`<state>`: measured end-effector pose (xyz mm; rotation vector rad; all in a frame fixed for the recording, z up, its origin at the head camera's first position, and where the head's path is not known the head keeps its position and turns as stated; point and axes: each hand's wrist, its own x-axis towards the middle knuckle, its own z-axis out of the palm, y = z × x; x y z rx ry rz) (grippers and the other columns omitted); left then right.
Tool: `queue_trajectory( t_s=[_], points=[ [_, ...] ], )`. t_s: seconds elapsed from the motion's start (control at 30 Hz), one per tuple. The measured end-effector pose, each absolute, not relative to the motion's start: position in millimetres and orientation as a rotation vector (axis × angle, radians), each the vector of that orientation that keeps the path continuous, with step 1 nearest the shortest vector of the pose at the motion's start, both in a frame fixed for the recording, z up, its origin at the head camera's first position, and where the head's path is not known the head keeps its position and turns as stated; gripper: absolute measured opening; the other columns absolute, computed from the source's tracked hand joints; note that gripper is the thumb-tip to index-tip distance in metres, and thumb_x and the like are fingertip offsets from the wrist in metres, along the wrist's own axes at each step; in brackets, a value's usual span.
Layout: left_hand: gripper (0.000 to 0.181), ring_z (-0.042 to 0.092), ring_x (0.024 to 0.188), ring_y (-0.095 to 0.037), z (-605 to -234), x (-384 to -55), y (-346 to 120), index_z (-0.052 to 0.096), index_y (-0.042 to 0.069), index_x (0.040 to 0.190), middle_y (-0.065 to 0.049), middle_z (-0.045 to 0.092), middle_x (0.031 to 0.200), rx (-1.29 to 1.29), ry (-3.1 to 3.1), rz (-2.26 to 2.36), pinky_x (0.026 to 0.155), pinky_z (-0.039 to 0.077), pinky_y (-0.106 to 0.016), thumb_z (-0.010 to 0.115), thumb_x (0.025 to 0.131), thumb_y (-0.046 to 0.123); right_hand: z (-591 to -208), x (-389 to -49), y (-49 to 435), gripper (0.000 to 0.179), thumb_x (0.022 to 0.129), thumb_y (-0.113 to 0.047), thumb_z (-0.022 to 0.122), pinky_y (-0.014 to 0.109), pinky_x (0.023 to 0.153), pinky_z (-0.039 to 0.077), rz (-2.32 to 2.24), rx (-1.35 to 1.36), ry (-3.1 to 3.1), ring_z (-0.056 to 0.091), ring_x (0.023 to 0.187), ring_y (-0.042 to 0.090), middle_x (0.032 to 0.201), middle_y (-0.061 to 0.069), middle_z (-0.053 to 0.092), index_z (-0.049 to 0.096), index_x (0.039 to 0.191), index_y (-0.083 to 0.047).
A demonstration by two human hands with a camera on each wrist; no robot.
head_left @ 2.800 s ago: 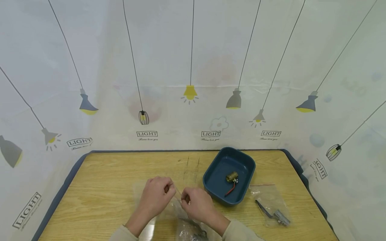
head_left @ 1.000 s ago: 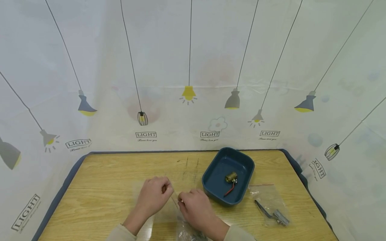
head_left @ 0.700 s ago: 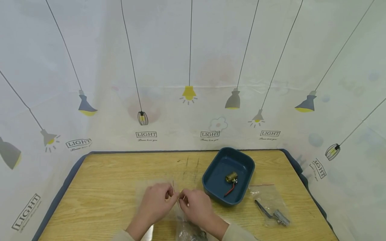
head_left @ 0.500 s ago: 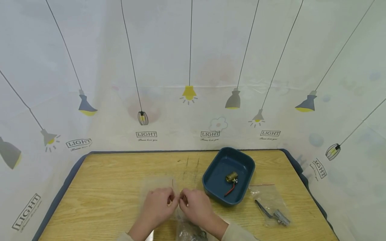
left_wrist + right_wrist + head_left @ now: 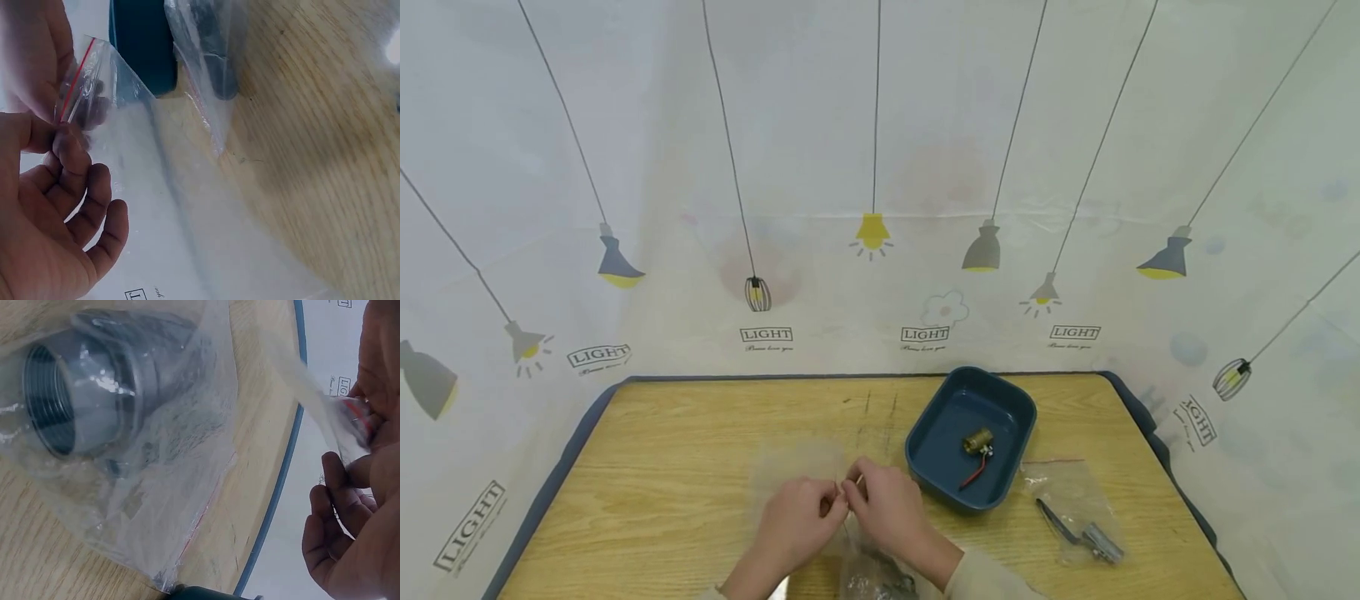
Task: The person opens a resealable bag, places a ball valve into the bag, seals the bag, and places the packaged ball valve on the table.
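My left hand (image 5: pixel 797 518) and right hand (image 5: pixel 887 510) meet fingertip to fingertip over the table, each pinching the mouth of a clear zip-lock bag (image 5: pixel 125 162). A red seal line runs along that edge in the left wrist view, and the film hangs flat below it. On the table by my right wrist lies another zip-lock bag (image 5: pixel 187 469), holding a grey threaded metal valve (image 5: pixel 81 394). In the head view my right forearm partly covers that bag. A brass ball valve (image 5: pixel 977 441) with a red lever lies in the blue bin (image 5: pixel 917 433).
Right of the bin, a third zip-lock bag (image 5: pixel 1067 483) lies flat with a grey valve (image 5: pixel 1101 543) and its dark lever inside. The wooden table (image 5: pixel 662 467) ends at a dark blue edge against a printed white sheet (image 5: pixel 820 167).
My left hand has come nearer my body and to the right, so the fingertips of both hands now meet at the bag's mouth. The bin and the other bags stay put.
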<state>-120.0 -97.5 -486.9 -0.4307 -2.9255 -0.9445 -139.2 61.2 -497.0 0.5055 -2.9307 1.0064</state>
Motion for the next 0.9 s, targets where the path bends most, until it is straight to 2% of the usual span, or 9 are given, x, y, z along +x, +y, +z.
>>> queue_trajectory(
  t_s=[0.17,0.47,0.77,0.9],
  points=[
    [0.037,0.025,0.044,-0.001,-477,-116,-96,0.039,0.022,0.054,0.014,0.032,0.047,-0.362,-2.956,-1.104,0.045,0.022,-0.017,0.056,0.087,0.022,-495,-142,61,0.009,0.093,-0.027,0.062,0.022,0.045,0.038,1.025,0.431,-2.999,0.047,0.049,0.0,0.062,-0.013,0.059,0.066,0.089,-0.021],
    [0.037,0.027,0.043,-0.005,-471,-115,-98,0.041,0.02,0.055,0.011,0.034,0.048,-0.252,-3.025,-1.229,0.043,0.021,-0.019,0.055,0.088,0.023,-499,-142,60,0.011,0.086,-0.025,0.068,0.024,0.046,0.038,0.895,0.418,-3.119,0.048,0.052,0.003,0.06,-0.012,0.058,0.069,0.076,-0.022],
    [0.026,0.04,0.048,-0.009,-481,-119,-103,0.054,0.02,0.064,0.008,0.047,0.055,-0.17,-3.068,-1.085,0.044,0.031,-0.023,0.058,0.088,0.028,-498,-139,59,0.009,0.087,-0.03,0.068,0.023,0.046,0.039,0.906,0.447,-3.1,0.05,0.052,0.002,0.064,-0.013,0.062,0.069,0.083,-0.022],
    [0.021,0.042,0.049,-0.008,-484,-117,-103,0.057,0.021,0.067,0.009,0.051,0.058,-0.191,-3.051,-1.04,0.044,0.034,-0.022,0.058,0.087,0.026,-498,-138,58,0.02,0.086,-0.04,0.07,0.023,0.046,0.04,0.934,0.454,-3.119,0.051,0.052,0.002,0.064,-0.013,0.062,0.066,0.093,-0.021]
  ],
)
